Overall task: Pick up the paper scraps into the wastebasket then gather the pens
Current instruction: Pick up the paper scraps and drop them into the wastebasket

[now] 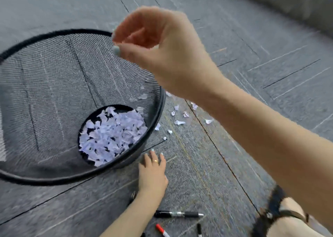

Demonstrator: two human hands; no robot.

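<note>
A black mesh wastebasket (158,108) stands on the grey carpet at left, its bottom covered with white paper scraps (111,136). My right hand (162,51) hovers above the basket's far right rim with fingers curled toward the thumb; motion blur hides whether any scrap is in it. My left hand (153,173) rests flat on the carpet against the basket's near side, fingers straight, a ring on one finger. Several loose scraps (178,122) lie on the carpet right of the basket. A black pen (178,214), a red-capped marker (162,230) and a black marker (199,229) lie near my left forearm.
My foot in a black-strapped sandal (277,213) sits at the bottom right. A grey ledge or wall base (288,0) runs along the top right. A small dark object (133,195) pokes out behind my left wrist.
</note>
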